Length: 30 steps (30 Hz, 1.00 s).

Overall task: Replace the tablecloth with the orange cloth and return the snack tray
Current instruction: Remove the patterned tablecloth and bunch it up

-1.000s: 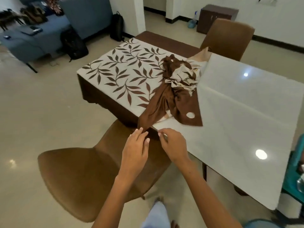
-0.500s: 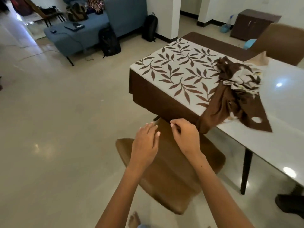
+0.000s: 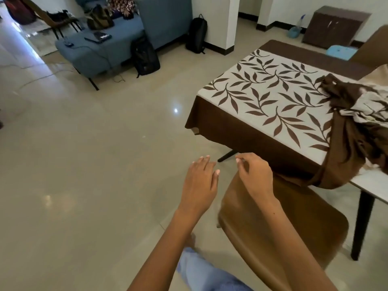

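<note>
Head view, only camera. Both hands off the cloth now: left hand (image 3: 199, 181) flat and open in the air over the floor, holding nothing; right hand (image 3: 255, 175) loosely curled just above the brown chair (image 3: 281, 223), fingertips drawn together but nothing visible between them. One second ago both were at the table edge beside the hanging brown corner; half a second ago already drawn back over the chair. Leaf-print tablecloth (image 3: 270, 101) lies up and to the right of the right hand, well apart from it, half peeled: flat on the far part of the table (image 3: 373, 181), bunched in a heap further right, one brown corner draped over the near edge.

Judgement: grip released, gaze swung away to the left; probably moving round to the other end to finish pulling the cloth off. Removal step about half done.

Not visible: orange cloth, snack tray. Bunched heap cut off by the right frame edge. Bare tabletop mostly out of frame. Chair seat blurred by motion.
</note>
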### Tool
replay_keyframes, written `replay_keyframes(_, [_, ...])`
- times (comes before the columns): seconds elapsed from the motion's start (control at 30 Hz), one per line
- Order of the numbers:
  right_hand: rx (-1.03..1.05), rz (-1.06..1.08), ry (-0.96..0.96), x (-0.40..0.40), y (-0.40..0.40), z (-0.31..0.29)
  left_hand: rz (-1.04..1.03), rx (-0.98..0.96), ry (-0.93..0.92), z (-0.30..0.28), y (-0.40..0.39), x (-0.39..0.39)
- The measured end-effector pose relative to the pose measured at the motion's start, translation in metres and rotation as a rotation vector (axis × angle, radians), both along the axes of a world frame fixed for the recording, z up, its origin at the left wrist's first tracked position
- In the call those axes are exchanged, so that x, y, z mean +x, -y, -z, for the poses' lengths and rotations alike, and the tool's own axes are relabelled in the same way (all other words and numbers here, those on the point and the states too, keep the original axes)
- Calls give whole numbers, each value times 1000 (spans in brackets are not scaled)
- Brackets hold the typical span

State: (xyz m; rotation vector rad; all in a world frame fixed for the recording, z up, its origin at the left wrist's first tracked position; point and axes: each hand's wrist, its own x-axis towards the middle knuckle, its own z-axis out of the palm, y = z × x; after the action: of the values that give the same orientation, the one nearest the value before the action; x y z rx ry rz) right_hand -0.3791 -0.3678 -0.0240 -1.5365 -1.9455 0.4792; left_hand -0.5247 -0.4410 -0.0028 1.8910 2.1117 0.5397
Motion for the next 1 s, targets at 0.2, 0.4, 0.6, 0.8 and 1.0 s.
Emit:
replay_keyframes(0.2, [-38,127,24,-62,-81,22,148,-43,-28,14,-82,-81])
replay_keyframes(0.4, [-9,247,45,-109,-176,23,295,-29,-41,21,-195,-145])
replay_keyframes(0.6, [22,372,50,-127,-258,32,407,-50,6,44,-302,-172])
replay_keyframes(0.8, [-19,410,125,-151,-348,59,535,-39,0,72,-423,-186])
replay_keyframes(1.0, [-142,322,264,-178,-421,96,663,-81,-19,102,-515,-199])
